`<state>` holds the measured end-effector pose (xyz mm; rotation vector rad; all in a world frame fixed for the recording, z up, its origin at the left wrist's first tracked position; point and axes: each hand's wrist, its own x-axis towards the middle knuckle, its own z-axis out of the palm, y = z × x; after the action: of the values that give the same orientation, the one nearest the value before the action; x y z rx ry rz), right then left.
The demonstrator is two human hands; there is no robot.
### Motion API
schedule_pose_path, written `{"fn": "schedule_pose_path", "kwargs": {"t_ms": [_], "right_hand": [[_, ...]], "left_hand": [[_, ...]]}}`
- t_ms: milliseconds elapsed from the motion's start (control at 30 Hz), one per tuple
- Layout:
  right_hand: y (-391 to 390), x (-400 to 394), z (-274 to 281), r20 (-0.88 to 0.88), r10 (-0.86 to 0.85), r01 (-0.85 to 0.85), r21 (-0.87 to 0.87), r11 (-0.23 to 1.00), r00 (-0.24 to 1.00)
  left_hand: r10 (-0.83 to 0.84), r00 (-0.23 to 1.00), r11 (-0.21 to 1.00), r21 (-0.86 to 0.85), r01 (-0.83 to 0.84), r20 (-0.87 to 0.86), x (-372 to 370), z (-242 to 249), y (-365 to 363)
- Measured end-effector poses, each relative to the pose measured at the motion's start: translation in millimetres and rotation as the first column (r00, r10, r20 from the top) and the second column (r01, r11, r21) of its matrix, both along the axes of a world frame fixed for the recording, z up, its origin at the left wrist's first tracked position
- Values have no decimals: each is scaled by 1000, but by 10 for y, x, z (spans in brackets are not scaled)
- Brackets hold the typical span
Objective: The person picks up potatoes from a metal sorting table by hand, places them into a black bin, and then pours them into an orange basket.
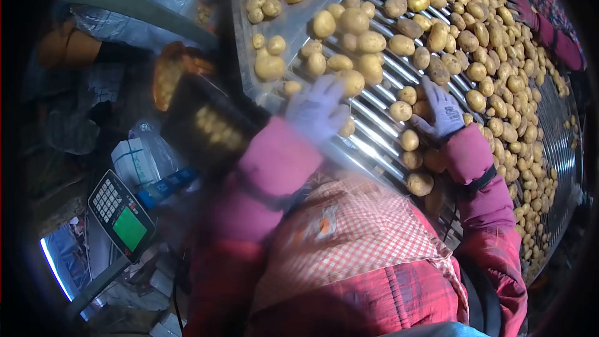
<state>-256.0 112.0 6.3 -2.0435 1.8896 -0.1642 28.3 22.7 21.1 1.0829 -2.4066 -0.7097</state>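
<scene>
My left hand [317,109], in a pale lilac glove, is blurred by motion at the left edge of the metal rollers [373,126]. Its fingers look stretched out against a group of potatoes [352,83]. My right hand [444,111], gloved alike, lies over the rollers with thumb and fingers spread. A brown potato [423,110] sits between them, partly covered; I see no closed grip on it. Close by on the rollers are several loose potatoes [409,140]. Beyond my left hand, pale potatoes [269,67] rest on a metal sheet [249,81].
Many potatoes [496,106] cover the rollers on the right. At top right another person's gloved hand [523,11] reaches among them. A dark-walled opening [215,128] with potatoes inside lies left of my arm. Lower left stands a keypad display [121,213] with a green screen.
</scene>
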Motion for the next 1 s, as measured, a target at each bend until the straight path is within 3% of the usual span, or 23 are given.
{"fn": "schedule_pose_path", "kwargs": {"t_ms": [33,67,100,167,200,233,333,367,433,467,500,533,567,600,633,667,700,733,767,833,900,967,1000], "right_hand": [[-99,20,68,7,43,-44,25,999,999],[-242,50,185,-96,12,3,154,988,995],[-410,55,244,-200,53,-12,199,980,978],[-889,184,480,-123,1,21,180,984,992],[-1096,284,483,-24,-1,2,50,999,1000],[-1290,380,477,75,11,-5,-79,997,997],[-1805,662,115,133,-67,74,-54,996,989],[-1937,739,-22,66,-73,72,12,997,995],[-2025,876,-136,18,-57,55,92,994,998],[-2027,905,-140,51,-79,72,129,989,996],[-2029,917,-151,77,-105,91,163,982,991],[-2034,902,-197,131,-141,127,108,986,981],[-2041,822,-274,127,-131,118,107,987,983],[-2056,731,-324,237,-122,104,85,991,964],[-2089,684,-391,344,-106,89,64,994,933],[-2018,798,-211,320,-153,144,52,988,935],[-1990,874,-182,485,-174,148,91,985,857],[-1932,1006,-164,676,-182,115,143,983,714],[-1861,1212,-69,826,-193,69,185,980,530],[-1684,1620,290,884,-19,-94,71,993,467],[-1716,1802,290,871,-14,-161,107,981,492],[-1753,1936,133,875,-326,-10,352,936,357],[-1760,1915,41,727,-69,-136,220,966,683]], "left_hand": [[-31,990,999,23,28,140,-100,17,-34],[-63,959,997,53,50,277,-176,29,-60],[-57,959,998,43,47,277,-221,19,-69],[-67,882,995,-38,96,466,-258,-102,-88],[-28,998,945,328,7,60,-242,-353,-122],[-26,998,946,326,4,62,-224,-509,-154],[-134,991,918,375,132,-19,-170,-800,-263],[-128,992,919,374,124,-14,-194,-624,-268],[71,951,930,325,-173,303,-232,15,-225],[94,996,684,726,-70,7,-124,97,-253],[109,994,677,731,-85,15,-3,53,-227],[360,898,564,826,8,-255,105,-25,-178],[596,667,477,865,155,-447,186,-59,-142],[783,502,330,929,166,-368,210,99,-152],[828,387,232,877,422,-405,397,-32,-205],[848,264,196,735,649,-459,549,-149,-257],[870,133,167,536,827,-476,644,-221,-291],[912,44,161,455,876,-408,694,-285,-318],[912,32,171,451,876,-409,687,-229,-320],[968,-48,212,698,684,-247,639,-45,-354],[913,-132,346,558,754,-387,761,-108,-329],[884,-114,375,541,753,-454,910,-100,-257],[880,-130,389,537,748,-457,986,-119,-249]]}}
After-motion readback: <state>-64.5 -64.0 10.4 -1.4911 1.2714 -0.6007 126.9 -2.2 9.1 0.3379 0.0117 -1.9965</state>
